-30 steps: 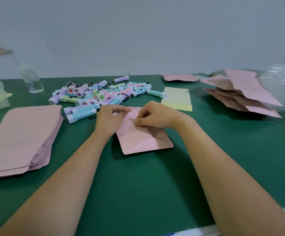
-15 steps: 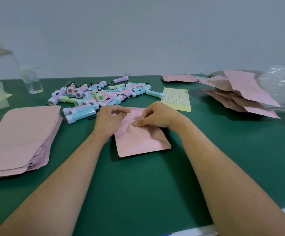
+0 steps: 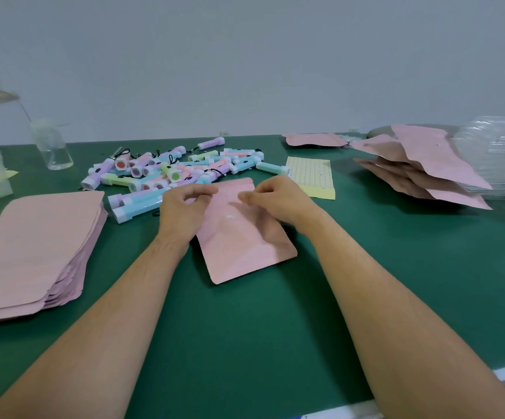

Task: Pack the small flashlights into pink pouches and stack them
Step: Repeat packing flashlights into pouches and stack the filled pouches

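Note:
A pink pouch (image 3: 245, 246) lies on the green table (image 3: 245, 343) in the middle, bulging slightly, with a small white dot on its face. My left hand (image 3: 181, 216) pinches its upper left edge and my right hand (image 3: 278, 201) pinches its upper right part. Behind the pouch lies a heap of small pastel flashlights (image 3: 178, 170) in blue, purple, pink and green. A stack of flat pink pouches (image 3: 33, 246) sits at the left. At the right back lies a loose pile of pink pouches (image 3: 420, 170). What is inside the held pouch is hidden.
A yellow dotted sticker sheet (image 3: 313, 179) lies just behind my right hand. A clear cup (image 3: 51, 146) stands at the back left, clear plastic packaging (image 3: 498, 152) at the far right. The table's front edge (image 3: 350, 412) is near my elbows.
Both hands have slid apart along the pouch's top, and more of the pouch's top part now shows between them. A white dot on its face has come into sight.

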The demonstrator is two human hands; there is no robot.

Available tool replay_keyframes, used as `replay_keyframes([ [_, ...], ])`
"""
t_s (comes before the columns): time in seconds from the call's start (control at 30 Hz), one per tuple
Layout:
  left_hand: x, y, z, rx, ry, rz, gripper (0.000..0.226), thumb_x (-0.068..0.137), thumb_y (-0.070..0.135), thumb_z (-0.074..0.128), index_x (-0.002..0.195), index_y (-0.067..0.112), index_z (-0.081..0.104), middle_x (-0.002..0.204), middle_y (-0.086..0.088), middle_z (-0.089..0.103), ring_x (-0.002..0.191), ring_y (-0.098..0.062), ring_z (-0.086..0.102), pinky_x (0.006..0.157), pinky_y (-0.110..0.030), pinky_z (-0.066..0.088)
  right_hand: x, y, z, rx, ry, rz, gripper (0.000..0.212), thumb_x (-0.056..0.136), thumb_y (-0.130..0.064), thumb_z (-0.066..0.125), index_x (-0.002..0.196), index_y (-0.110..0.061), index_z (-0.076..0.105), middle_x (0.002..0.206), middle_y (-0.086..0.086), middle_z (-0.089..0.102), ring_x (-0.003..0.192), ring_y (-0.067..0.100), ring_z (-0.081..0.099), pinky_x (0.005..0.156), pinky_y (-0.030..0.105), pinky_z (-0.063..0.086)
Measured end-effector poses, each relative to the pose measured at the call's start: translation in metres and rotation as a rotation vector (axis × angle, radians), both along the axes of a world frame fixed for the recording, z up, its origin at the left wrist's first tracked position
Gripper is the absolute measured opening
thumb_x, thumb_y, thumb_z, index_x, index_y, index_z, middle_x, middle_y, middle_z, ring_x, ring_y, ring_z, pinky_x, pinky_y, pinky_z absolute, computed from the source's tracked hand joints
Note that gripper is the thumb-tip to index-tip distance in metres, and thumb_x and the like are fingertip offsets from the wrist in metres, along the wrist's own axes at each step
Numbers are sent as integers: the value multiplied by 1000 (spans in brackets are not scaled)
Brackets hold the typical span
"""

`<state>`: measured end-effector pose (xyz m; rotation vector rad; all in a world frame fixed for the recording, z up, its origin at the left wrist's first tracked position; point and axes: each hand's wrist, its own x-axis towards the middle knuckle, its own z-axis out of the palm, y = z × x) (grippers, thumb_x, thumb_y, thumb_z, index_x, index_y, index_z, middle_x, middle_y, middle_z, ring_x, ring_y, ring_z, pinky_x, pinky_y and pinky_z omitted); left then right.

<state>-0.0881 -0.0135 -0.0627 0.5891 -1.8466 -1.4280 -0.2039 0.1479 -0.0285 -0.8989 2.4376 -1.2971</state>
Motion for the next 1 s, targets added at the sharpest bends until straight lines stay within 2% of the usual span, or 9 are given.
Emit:
replay_keyframes([
  [0.17, 4, -10, 0, 349, 291, 191, 29, 98, -2, 66, 90, 24, 77, 109, 9, 72, 117, -13, 67, 105, -27, 53, -5, 6, 7, -161, -94, -74, 58, 71, -74, 75, 68, -23, 48, 59, -11, 36, 49, 10, 33, 48, 25, 26],
  [0.3, 8, -17, 1, 512, 444, 302, 23, 98, -3, 66, 95, 18, 73, 101, 5, 72, 99, -14, 69, 100, -29, 58, -3, 12, 5, -164, -415, 181, 73, 67, -74, 78, 109, -15, 73, 85, 0, 55, 52, 15, 30, 45, 26, 19],
  [0.4, 8, -17, 2, 552, 478, 351, 21, 99, -1, 66, 95, 18, 71, 101, 5, 71, 94, -10, 67, 96, -24, 58, -3, 15, -2, -213, -462, 349, 41, 71, -48, 89, 91, -16, 73, 83, -1, 61, 49, 13, 27, 45, 25, 19],
  [0.47, 9, -16, 3, 587, 494, 345, 23, 101, -1, 64, 92, 19, 71, 101, 4, 70, 92, -11, 65, 97, -26, 58, -5, 14, -5, -260, -509, 410, 37, 73, -37, 90, 96, -15, 70, 79, -3, 60, 49, 12, 26, 44, 23, 20],
  [0.6, 9, -15, 6, 642, 515, 259, 22, 103, 1, 61, 91, 19, 69, 109, -3, 70, 99, -18, 65, 105, -39, 56, -5, 14, -6, -276, -591, 473, 16, 84, -33, 83, 81, -21, 73, 84, -1, 62, 47, 9, 28, 41, 20, 21],
  [0.7, 9, -14, 8, 669, 567, 158, 16, 104, 3, 61, 100, 16, 69, 127, -10, 71, 113, -25, 69, 106, -43, 56, -1, 10, -7, -160, -483, 472, 18, 88, -30, 82, 89, -16, 70, 82, 1, 62, 48, 11, 30, 43, 22, 23],
  [0.8, 12, -15, 10, 653, 628, -47, 30, 105, 14, 61, 135, 11, 62, 143, -9, 65, 129, -23, 65, 105, -37, 56, -2, 6, -7, -232, -311, 345, 19, 90, -30, 78, 90, -15, 68, 70, -2, 59, 49, 12, 37, 46, 23, 29],
  [0.93, 13, -17, 10, 755, 515, -141, 59, 105, 27, 63, 158, 26, 40, 159, -3, 47, 134, -18, 60, 116, -34, 44, -16, 13, -2, -442, -62, 2, 19, 97, -26, 66, 86, -13, 60, 67, -4, 56, 52, 13, 44, 51, 29, 38],
  [1.0, 13, -15, 9, 794, 464, -158, 59, 104, 26, 63, 158, 23, 39, 158, -5, 47, 130, -21, 64, 117, -39, 44, -32, 24, -3, -296, 222, -308, 17, 99, -31, 59, 93, -15, 56, 78, -2, 63, 64, 20, 54, 63, 33, 39],
])
